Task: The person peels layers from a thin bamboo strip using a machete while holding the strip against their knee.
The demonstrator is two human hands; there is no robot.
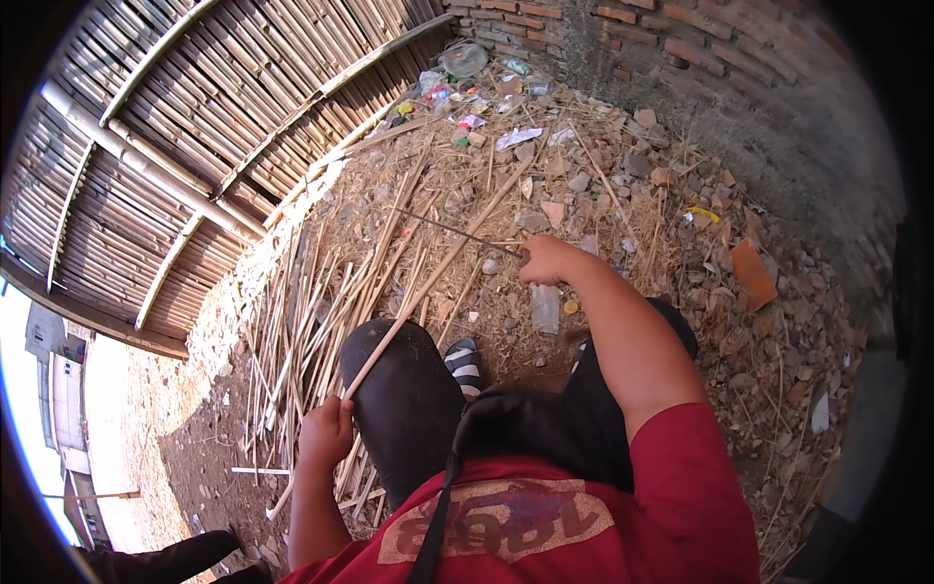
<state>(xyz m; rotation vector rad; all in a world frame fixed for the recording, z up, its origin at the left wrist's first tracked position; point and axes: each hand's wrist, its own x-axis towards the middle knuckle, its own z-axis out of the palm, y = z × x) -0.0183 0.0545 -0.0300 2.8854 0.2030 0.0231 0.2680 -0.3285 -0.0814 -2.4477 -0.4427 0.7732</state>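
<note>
My left hand [326,431] is closed around the lower part of a long, pale bamboo strip [423,287]. The strip rises slantwise past my left knee toward the far rubble. Over the ground ahead of my knees, my right hand [553,261] is closed on one end of a thin, dark, blade-like tool [457,233]. Its narrow length points left and crosses the strip; whether the two touch I cannot tell. Many loose bamboo strips [277,360] lie in a heap beside my left leg.
A slatted bamboo panel [224,88] leans at the far left, and a brick wall [720,49] stands behind. Stones, dry straw and plastic litter [472,102] cover the ground. An orange tile piece [752,276] lies at right. Another person's legs [170,559] show at lower left.
</note>
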